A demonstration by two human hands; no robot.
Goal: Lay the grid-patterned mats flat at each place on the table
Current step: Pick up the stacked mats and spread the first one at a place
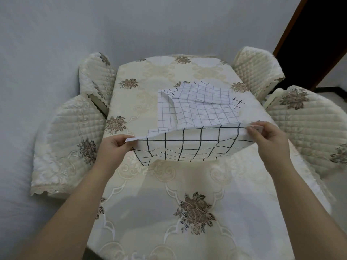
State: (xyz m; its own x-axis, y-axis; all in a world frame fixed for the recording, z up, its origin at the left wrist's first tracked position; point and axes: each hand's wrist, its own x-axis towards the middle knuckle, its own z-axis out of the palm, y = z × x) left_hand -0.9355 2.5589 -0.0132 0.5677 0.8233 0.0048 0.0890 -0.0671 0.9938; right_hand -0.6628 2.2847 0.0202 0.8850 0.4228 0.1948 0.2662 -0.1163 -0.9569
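Left hand and right hand pinch opposite corners of the raised grid-patterned mat stretched between them.

A worktop draped in a cream cloth embroidered with brown flowers stands against a plain pale grey wall. Quilted cream covers dress four chairs, two on each side: the near left chair, far left chair, far right chair and near right chair. At upper right a dark wooden door frame edges a black opening. The light is soft and even
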